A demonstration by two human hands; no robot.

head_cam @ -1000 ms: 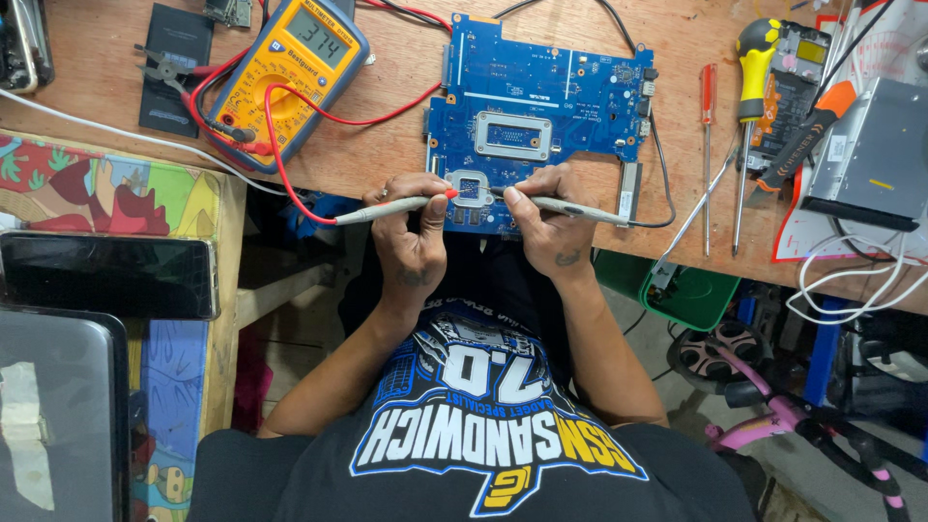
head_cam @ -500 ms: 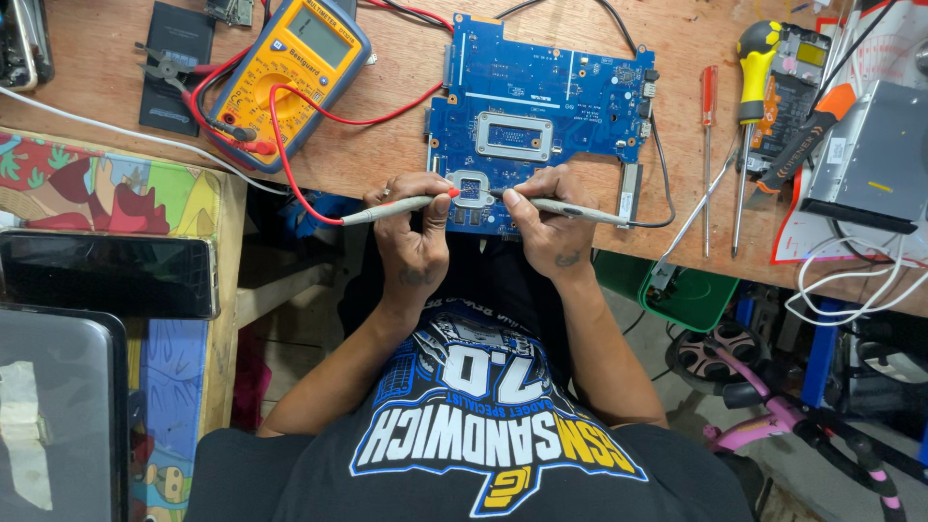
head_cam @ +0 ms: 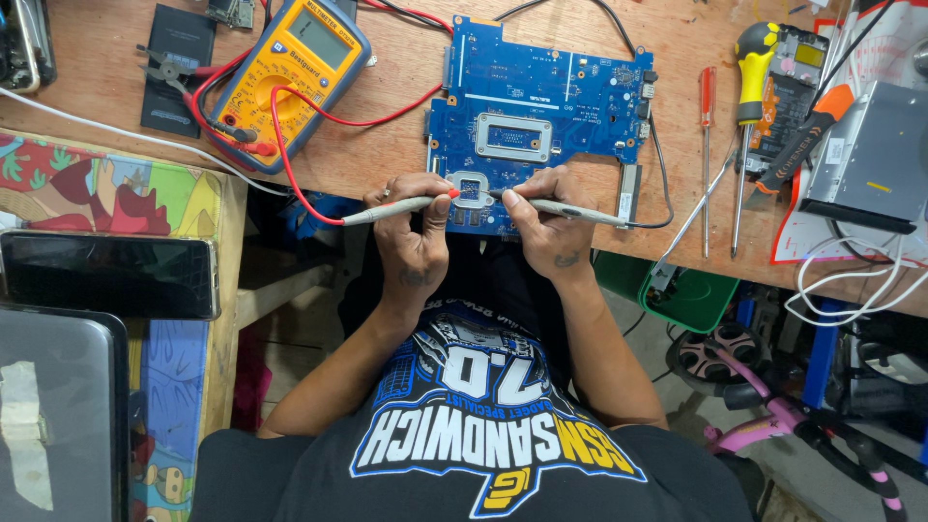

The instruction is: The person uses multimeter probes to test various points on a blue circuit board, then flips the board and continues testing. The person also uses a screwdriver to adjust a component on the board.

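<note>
- Wooden counter [head_cam: 387, 155] fills the top of my view, cluttered with electronics tools, and I sit at its near edge looking down over my black printed shirt.
- Blue circuit board [head_cam: 541, 106] lies flat on the counter straight ahead of me, its near edge under my hands.
- My left hand [head_cam: 414, 232] has its grip closed around the red-tipped probe [head_cam: 396, 207], whose tip touches the board beside a small square metal frame.
- My right hand [head_cam: 546, 227] has its grip closed around the second probe [head_cam: 570, 209], whose tip points in toward the same frame from the other side.
- Red lead [head_cam: 290, 145] runs from the left probe up to the yellow multimeter [head_cam: 290, 72], lying at the far left of the counter.
- Right of the board lie a red screwdriver [head_cam: 707, 145] and a yellow-handled screwdriver [head_cam: 746, 106], well apart from my hands.
- A dark phone [head_cam: 106, 275] rests on a colourful surface to my left.
</note>
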